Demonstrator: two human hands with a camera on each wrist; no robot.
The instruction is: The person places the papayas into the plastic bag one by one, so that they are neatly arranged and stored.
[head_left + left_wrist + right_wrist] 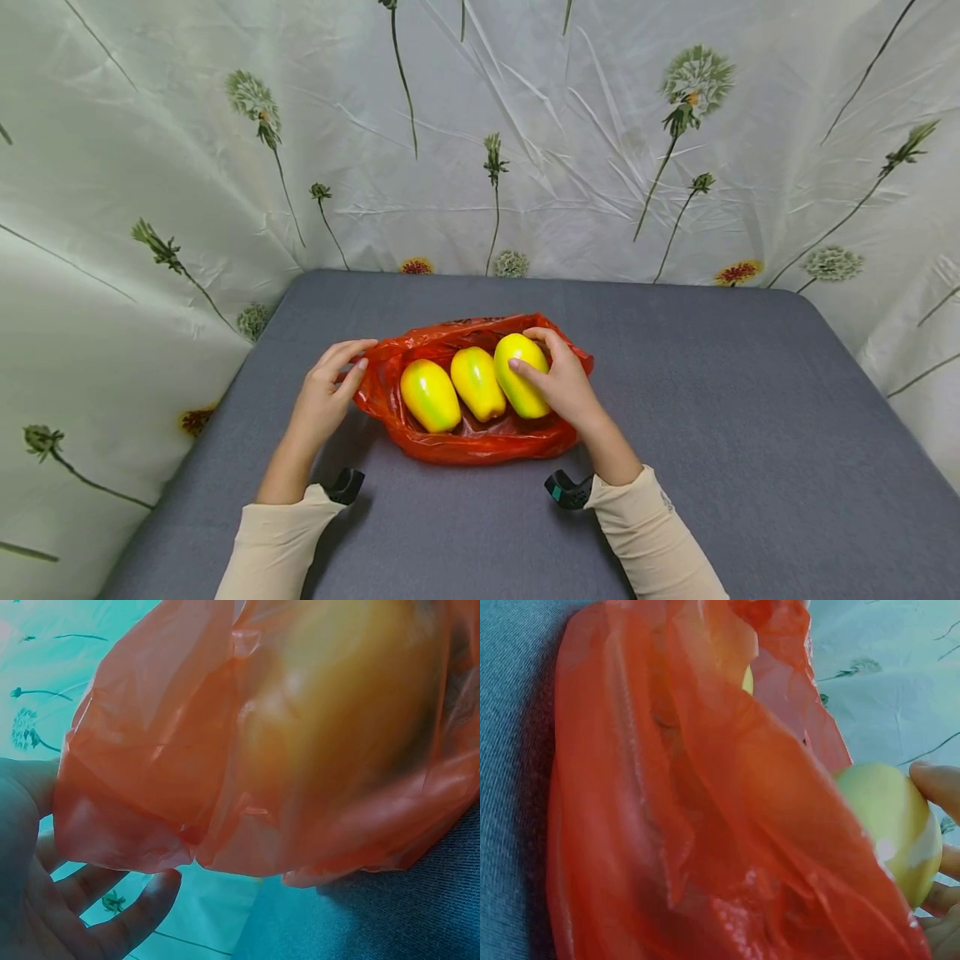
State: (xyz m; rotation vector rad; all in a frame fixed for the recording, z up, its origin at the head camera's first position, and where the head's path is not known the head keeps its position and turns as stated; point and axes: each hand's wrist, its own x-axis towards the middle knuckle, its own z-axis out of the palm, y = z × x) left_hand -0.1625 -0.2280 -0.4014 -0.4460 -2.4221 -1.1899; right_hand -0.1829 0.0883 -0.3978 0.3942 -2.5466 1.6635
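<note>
A red plastic bag (465, 450) lies with its mouth spread wide on the grey table. Inside it, a left mango (431, 396) and a middle mango (477, 383), both yellow-green, sit side by side. My right hand (561, 375) grips a third mango (517, 383) between thumb and fingers at the bag's right end. In the right wrist view this mango (889, 825) shows above the bag's rim. At the opposite end, my left hand (326, 392) holds the bag's edge between thumb and fingers. Red film (150, 765) covers part of the fingers in the left wrist view.
The grey padded table (750, 433) extends around the bag, its far edge meeting a pale curtain (585, 125) printed with dandelions. Dark wrist devices (570, 490) sit under both wrists, close above the tabletop.
</note>
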